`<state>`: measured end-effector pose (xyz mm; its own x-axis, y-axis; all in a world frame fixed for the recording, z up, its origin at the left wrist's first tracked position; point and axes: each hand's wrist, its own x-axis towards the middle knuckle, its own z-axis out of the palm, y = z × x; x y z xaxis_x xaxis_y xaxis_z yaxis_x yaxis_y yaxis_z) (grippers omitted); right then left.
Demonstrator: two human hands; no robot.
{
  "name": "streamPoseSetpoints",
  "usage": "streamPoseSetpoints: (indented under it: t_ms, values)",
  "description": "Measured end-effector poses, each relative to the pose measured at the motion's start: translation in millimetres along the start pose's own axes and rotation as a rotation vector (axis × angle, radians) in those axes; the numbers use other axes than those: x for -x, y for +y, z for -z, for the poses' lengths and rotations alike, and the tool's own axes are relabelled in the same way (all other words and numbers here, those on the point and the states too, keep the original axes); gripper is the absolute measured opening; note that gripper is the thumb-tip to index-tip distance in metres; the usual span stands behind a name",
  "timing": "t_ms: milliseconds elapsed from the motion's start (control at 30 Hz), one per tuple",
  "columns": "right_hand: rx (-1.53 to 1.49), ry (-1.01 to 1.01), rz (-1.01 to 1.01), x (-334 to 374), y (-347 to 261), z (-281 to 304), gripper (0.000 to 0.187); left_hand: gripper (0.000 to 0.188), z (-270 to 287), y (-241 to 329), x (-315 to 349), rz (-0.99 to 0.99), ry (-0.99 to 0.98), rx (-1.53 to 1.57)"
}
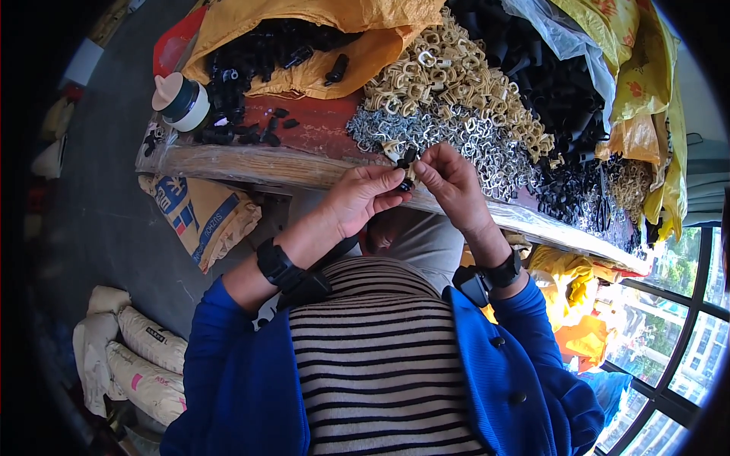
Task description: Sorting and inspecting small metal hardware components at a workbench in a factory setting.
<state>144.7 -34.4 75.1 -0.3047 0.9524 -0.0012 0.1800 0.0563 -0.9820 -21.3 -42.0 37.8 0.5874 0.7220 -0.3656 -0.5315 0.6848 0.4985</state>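
Between my two hands, just off the table's near edge, is a small black plastic fitting point(409, 157). Thumb and fingers of my left hand point(361, 199) pinch it from the left side. My right hand point(455, 188) has thumb and forefinger closed at its right side, where a small beige piece point(413, 174) shows. The fingertips partly cover both pieces. Right beyond the hands lies a heap of silvery metal clips point(449, 137), and behind it a pile of beige plastic rings point(437, 64).
An orange sack point(304, 83) spills black fittings point(262, 57) across the red tabletop point(327, 125). A lidded cup point(182, 106) stands at the left corner. Black tubular parts point(566, 99) and yellow bags point(646, 76) lie right. Paper sacks point(201, 216) rest below the wooden edge point(251, 163).
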Motion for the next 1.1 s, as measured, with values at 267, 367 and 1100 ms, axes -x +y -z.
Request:
streamPoseSetpoints:
  t_ms: [267, 367, 1100]
  values:
    - [-0.086, 0.075, -0.131, 7, 12, -12, 0.014, 0.017, -2, -4, 0, 0.019, 0.061, 0.059]
    - [-0.232, 0.046, -0.161, 5, 15, -13, 0.014, 0.017, 2, 5, 1, 0.066, 0.044, -0.050]
    - [0.619, 0.364, 0.172, -44, 20, 32, 0.013, 0.024, 26, 27, 10, -0.147, 0.127, -0.004]
